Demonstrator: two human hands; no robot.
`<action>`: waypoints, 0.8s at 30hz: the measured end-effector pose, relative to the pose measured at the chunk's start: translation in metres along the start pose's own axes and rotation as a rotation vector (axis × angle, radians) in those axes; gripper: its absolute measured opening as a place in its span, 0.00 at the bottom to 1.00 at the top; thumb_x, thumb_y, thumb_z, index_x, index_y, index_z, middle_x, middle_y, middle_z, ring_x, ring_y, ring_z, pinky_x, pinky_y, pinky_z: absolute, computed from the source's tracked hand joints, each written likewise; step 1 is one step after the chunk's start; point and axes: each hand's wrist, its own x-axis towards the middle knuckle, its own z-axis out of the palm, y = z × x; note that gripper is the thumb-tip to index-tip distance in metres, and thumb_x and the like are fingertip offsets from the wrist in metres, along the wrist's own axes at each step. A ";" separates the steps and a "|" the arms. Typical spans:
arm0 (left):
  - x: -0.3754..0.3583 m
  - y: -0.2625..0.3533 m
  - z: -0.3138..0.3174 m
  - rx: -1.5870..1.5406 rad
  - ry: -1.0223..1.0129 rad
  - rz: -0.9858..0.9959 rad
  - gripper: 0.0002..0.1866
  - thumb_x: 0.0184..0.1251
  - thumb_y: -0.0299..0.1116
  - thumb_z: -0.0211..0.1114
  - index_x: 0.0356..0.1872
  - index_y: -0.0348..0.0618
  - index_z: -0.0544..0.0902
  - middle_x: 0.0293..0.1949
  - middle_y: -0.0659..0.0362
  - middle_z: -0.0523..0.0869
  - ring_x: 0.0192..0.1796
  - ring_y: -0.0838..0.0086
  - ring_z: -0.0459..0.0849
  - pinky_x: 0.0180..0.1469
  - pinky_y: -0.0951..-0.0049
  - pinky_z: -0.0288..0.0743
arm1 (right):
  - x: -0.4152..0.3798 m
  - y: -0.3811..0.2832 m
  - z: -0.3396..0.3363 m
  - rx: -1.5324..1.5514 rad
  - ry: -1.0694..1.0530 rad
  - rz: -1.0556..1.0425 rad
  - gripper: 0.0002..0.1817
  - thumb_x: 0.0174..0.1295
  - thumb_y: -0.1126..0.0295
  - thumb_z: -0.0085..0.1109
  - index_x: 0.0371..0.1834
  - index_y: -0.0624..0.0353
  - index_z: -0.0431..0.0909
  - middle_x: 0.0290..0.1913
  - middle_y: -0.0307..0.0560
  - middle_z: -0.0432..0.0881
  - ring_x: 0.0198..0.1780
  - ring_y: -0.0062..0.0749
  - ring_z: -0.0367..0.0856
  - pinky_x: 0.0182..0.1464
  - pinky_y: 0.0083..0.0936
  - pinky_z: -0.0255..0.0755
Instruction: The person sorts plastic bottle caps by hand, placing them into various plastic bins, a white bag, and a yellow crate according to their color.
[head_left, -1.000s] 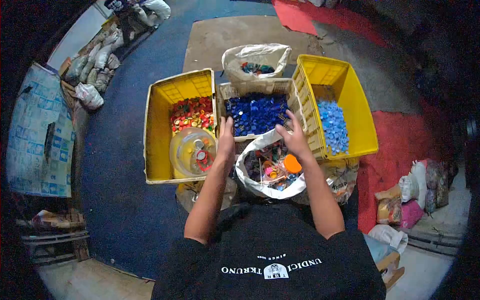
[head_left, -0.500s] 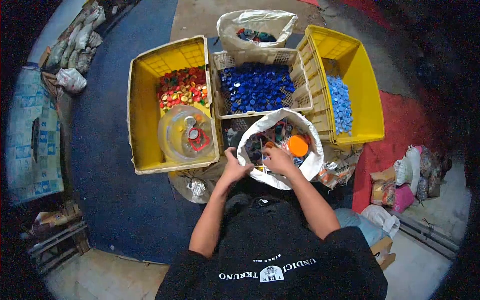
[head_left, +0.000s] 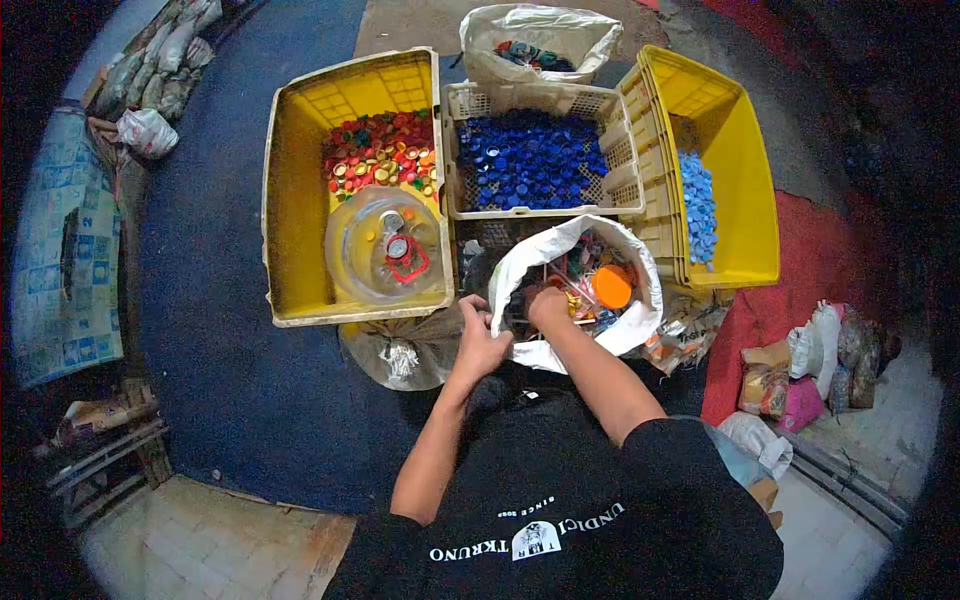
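A white sack (head_left: 640, 330) with a rolled-down rim stands open in front of my body. My left hand (head_left: 482, 345) is closed on the left side of its rim. Down inside the sack is my right hand (head_left: 548, 308), its fingertips hidden among the mixed contents, so whether they hold anything does not show. A large orange lid (head_left: 611, 287) lies in the sack just right of that hand, over small colourful plastic pieces (head_left: 575, 305).
Left is a yellow crate (head_left: 290, 200) of red and yellow caps, with a clear plastic jug (head_left: 345, 240). A pale crate (head_left: 545, 212) holds dark blue caps; a yellow bin (head_left: 745, 190) holds light blue ones. Another white sack (head_left: 590, 35) stands behind. Filled bags (head_left: 800, 400) lie far right.
My right hand has reached deeper and slightly left within the sack. My left hand stays at the rim. The whole view has shifted slightly, so the crates appear higher and farther right.
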 end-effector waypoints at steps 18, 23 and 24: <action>0.000 0.012 -0.006 0.087 -0.088 0.012 0.31 0.50 0.19 0.60 0.55 0.40 0.55 0.34 0.54 0.74 0.38 0.70 0.76 0.43 0.68 0.74 | -0.007 -0.025 -0.030 0.092 0.109 -0.017 0.16 0.64 0.64 0.46 0.47 0.48 0.84 0.51 0.47 0.83 0.56 0.40 0.79 0.59 0.42 0.65; -0.003 0.012 -0.008 0.019 -0.091 -0.040 0.30 0.52 0.20 0.60 0.56 0.40 0.55 0.33 0.54 0.77 0.35 0.71 0.77 0.41 0.69 0.73 | -0.005 -0.017 -0.038 0.006 0.074 -0.175 0.16 0.63 0.64 0.46 0.46 0.48 0.84 0.52 0.46 0.83 0.58 0.40 0.77 0.59 0.43 0.65; -0.002 0.012 -0.008 0.022 -0.092 -0.036 0.30 0.52 0.20 0.60 0.56 0.40 0.55 0.33 0.54 0.77 0.35 0.71 0.77 0.41 0.69 0.73 | -0.006 -0.014 -0.040 0.013 0.090 -0.205 0.16 0.63 0.64 0.47 0.45 0.48 0.85 0.52 0.46 0.83 0.58 0.40 0.77 0.59 0.43 0.65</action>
